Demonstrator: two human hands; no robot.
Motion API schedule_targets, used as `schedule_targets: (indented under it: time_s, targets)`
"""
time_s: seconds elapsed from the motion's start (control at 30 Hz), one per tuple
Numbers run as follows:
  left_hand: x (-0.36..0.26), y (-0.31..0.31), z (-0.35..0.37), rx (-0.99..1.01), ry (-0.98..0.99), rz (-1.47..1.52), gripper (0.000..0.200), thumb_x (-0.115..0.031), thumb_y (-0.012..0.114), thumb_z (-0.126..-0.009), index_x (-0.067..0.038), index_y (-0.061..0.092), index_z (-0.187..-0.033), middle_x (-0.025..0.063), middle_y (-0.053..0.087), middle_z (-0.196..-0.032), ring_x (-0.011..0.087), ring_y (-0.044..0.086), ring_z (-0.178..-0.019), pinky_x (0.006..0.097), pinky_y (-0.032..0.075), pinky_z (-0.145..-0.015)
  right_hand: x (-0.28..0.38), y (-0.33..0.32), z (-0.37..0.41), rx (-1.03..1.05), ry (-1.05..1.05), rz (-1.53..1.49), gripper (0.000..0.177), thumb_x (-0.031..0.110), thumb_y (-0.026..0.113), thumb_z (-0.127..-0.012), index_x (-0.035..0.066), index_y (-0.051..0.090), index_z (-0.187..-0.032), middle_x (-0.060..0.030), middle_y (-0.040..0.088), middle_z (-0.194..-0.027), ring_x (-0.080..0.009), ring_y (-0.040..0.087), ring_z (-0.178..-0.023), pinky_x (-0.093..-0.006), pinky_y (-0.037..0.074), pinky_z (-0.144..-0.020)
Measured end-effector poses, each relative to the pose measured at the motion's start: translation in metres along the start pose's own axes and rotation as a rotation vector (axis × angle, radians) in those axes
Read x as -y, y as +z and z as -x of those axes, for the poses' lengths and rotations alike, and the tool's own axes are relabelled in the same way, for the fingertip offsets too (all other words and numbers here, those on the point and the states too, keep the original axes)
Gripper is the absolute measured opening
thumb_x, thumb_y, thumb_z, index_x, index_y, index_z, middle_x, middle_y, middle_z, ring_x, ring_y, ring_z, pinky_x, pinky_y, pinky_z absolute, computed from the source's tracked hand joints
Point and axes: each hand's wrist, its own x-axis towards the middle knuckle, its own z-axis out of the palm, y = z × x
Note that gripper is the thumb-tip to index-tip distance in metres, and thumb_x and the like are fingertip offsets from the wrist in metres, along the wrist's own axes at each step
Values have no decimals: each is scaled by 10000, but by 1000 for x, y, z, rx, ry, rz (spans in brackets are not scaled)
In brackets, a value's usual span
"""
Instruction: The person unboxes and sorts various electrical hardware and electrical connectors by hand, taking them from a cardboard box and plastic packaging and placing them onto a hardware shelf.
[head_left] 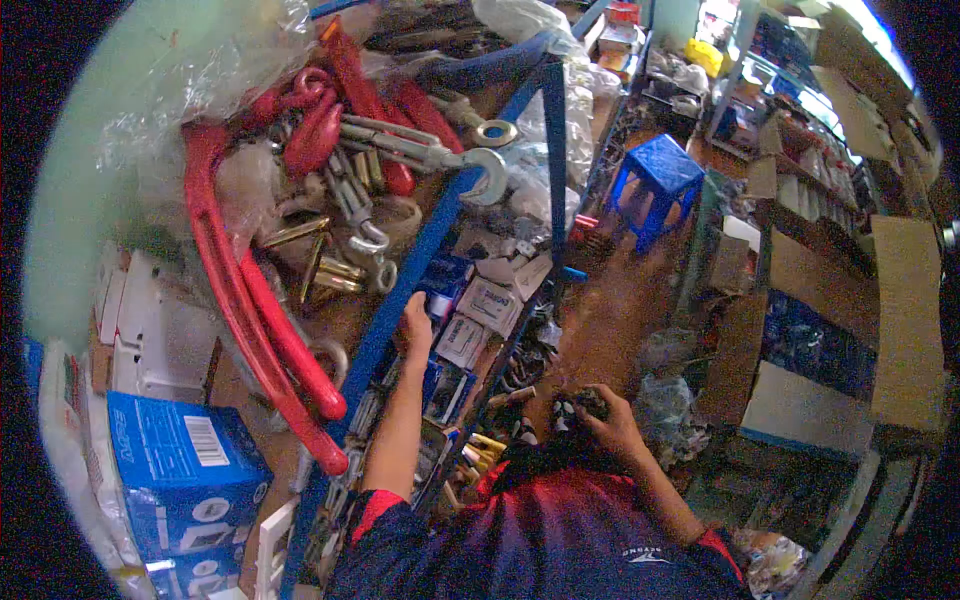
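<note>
My left hand (413,328) reaches into the shelf beside the blue metal frame. It is at a small blue box (447,275); most of its fingers are hidden, so whether it grips the box cannot be told. Grey-white cartons (490,305) with printed labels sit just right of that hand. Low in front of my body, my right hand (614,428) has its fingers curled around a small dark object (590,403), too blurred to name.
Red-handled tools (225,255) and metal turnbuckles (400,145) lie on the upper shelf, left of the blue frame (425,235). Blue boxes (190,460) stand lower left. A blue plastic stool (660,170) stands in the aisle. Open cardboard cartons (815,400) line the right side.
</note>
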Motion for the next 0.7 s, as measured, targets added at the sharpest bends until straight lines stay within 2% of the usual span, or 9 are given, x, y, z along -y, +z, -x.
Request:
schedule_targets:
  time_s: [0.07, 0.1, 0.17, 0.23, 0.37, 0.43, 0.57, 0.63, 0.7]
  targets:
    - [18, -6, -1, -22, 218, 28, 309, -266, 611, -793, -30, 610, -992, 212, 617, -902, 366, 587, -847, 428, 465, -758, 1, 14, -9, 45, -12, -124, 330, 174, 668, -804, 41, 551, -1083, -100, 642, -921, -148, 590, -863, -302, 467, -770]
    - [6, 22, 14, 111, 221, -73, 320, -296, 588, -810, -30, 612, -986, 181, 615, -946, 374, 575, -864, 445, 455, -752, -3, 3, -10, 70, 12, -105, 330, 169, 668, -804, 35, 551, -1081, -97, 641, -915, -146, 587, -856, -302, 467, -767]
    - [-8, 19, 32, 503, 131, -285, 515, -370, 615, -788, -50, 518, -1179, 192, 526, -1183, 361, 462, -1127, 545, 324, -952, -7, 24, -25, 116, 11, -178, 329, 160, 670, -803, 22, 549, -1075, -91, 640, -902, -142, 581, -840, -302, 467, -761]
    - [-8, 36, 48, 379, 208, -476, 681, -430, 579, -805, -27, 377, -1315, 222, 415, -1312, 347, 334, -1261, 570, 171, -1041, -17, 41, -32, 144, 39, -134, 318, 162, 665, -807, 9, 554, -1063, -90, 640, -910, -141, 580, -839, -301, 467, -758]
    - [-15, 65, 64, 351, 54, -446, 783, -465, 559, -812, 10, 273, -1366, 242, 319, -1378, 341, 231, -1323, 563, 82, -1064, -73, 58, -26, 138, 45, 14, 300, 183, 663, -813, -1, 573, -1032, -81, 642, -922, -142, 582, -836, -298, 468, -751]
    - [-40, 42, 68, 334, -1, -388, 814, -494, 551, -809, 21, 259, -1366, 251, 314, -1377, 359, 221, -1322, 567, 68, -1063, -73, 51, -22, 142, 70, -52, 304, 191, 673, -802, -11, 585, -1011, -82, 643, -918, -151, 589, -840, -296, 469, -744]
    - [-55, 62, 83, 508, -56, -612, 779, -506, 544, -811, -97, 236, -1399, 255, 165, -1436, 437, 216, -1301, 579, 284, -993, -50, 34, -21, 174, 225, -206, 313, 203, 671, -798, -19, 586, -1002, -90, 643, -904, -159, 594, -827, -293, 468, -736]
    - [37, 167, 94, 266, -84, -350, 691, -356, 587, -827, -177, 238, -1396, 276, 123, -1435, 501, 265, -1249, 542, 396, -924, -52, 29, -22, 153, 221, -173, 314, 207, 668, -799, -21, 586, -999, -92, 644, -897, -157, 595, -819, -289, 467, -729]
    - [12, 136, 93, 307, 67, -605, 643, -258, 585, -843, -179, 254, -1388, 288, 119, -1430, 518, 301, -1220, 518, 417, -915, -62, 32, -26, 143, 192, -153, 312, 210, 665, -801, -20, 587, -997, -91, 644, -891, -153, 595, -815, -285, 466, -722]
